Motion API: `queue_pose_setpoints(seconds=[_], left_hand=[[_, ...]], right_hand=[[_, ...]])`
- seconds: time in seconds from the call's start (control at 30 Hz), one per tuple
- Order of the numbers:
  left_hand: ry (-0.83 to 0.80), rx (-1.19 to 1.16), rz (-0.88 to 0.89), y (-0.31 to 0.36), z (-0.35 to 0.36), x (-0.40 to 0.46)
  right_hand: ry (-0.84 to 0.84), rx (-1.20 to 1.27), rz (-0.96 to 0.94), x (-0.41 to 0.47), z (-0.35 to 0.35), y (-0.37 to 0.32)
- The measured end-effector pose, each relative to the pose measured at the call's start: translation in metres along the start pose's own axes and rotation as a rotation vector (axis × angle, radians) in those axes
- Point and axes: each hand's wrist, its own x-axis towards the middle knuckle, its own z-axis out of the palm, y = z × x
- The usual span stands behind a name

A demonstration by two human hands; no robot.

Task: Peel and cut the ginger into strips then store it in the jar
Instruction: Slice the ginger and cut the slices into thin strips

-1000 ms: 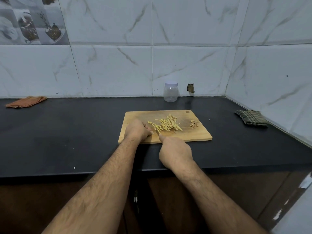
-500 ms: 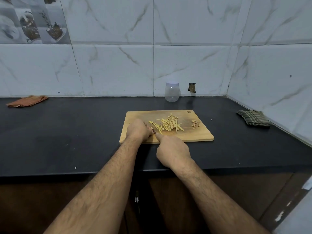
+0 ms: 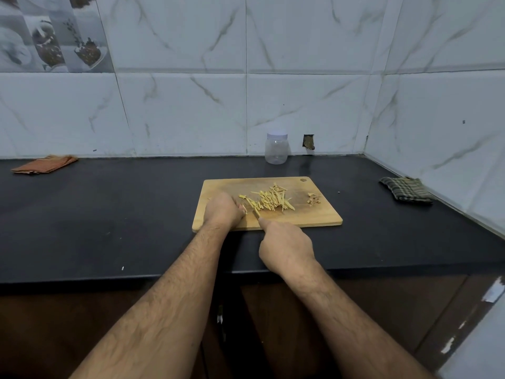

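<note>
On the bench [image 3: 136,214], the cutting board [image 3: 314,220] carries the ginger strips [image 3: 269,201] (jar [image 3: 276,149] far behind, lidded), and the right hand [image 3: 287,247], curled round a knife [image 3: 256,213], could nick the left hand [image 3: 222,209], whose fingers pinch a last sliver.

dim cool light, wide-angle edge bending, soft focus

A pale wooden cutting board [image 3: 314,217] lies on the matt black counter [image 3: 109,214]; clear plastic jar [image 3: 276,151]; glossy marble-look wall tiles [image 3: 177,110].
</note>
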Motion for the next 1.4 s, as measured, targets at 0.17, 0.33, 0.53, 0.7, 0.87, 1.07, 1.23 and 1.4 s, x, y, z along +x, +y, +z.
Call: queue_pose_setpoints(seconds=[0.17, 0.33, 0.53, 0.7, 0.87, 1.07, 1.23, 1.4], left_hand=[[0.006, -0.001, 0.026, 0.001, -0.003, -0.005], [0.011, -0.069, 0.031, -0.009, -0.012, -0.008], [0.193, -0.111, 0.005, -0.022, -0.022, -0.007], [0.222, -0.085, 0.038, -0.023, -0.023, 0.004], [0.122, 0.091, 0.057, -0.016, -0.020, 0.016], [0.035, 0.230, 0.061, -0.012, -0.022, 0.023], [-0.027, 0.251, 0.041, -0.005, -0.025, 0.025], [-0.090, 0.258, 0.064, 0.001, -0.027, 0.027]], right_hand=[[0.026, 0.062, -0.008, -0.001, 0.001, -0.003], [0.040, 0.072, -0.041, 0.004, 0.002, -0.010], [0.028, -0.008, -0.011, 0.018, 0.000, -0.011], [0.044, 0.015, 0.017, 0.026, -0.007, -0.005], [0.012, 0.102, 0.007, 0.031, -0.001, -0.007], [0.041, 0.160, 0.018, 0.036, 0.006, -0.001], [0.067, 0.175, 0.013, 0.038, 0.010, 0.001], [0.081, 0.171, 0.013, 0.038, 0.012, 0.002]])
